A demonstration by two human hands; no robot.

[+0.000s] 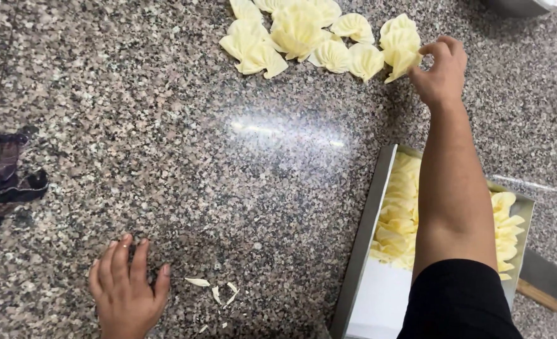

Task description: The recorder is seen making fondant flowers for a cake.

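Here, right hand [440, 69] reaches far across the speckled granite table [165, 157], its grip pinching the edge of a pale yellow fan-shaped dough piece [399, 50] at the right end of a loose cluster of similar pieces [297, 31]. Metal tray [365, 238] near right forearm holds a packed layer of the same yellow pieces [397, 213], its near end bare white. Left hand [128, 289] lies flat on table, fingers spread, holding nothing, dough scraps [219, 289] just beside it
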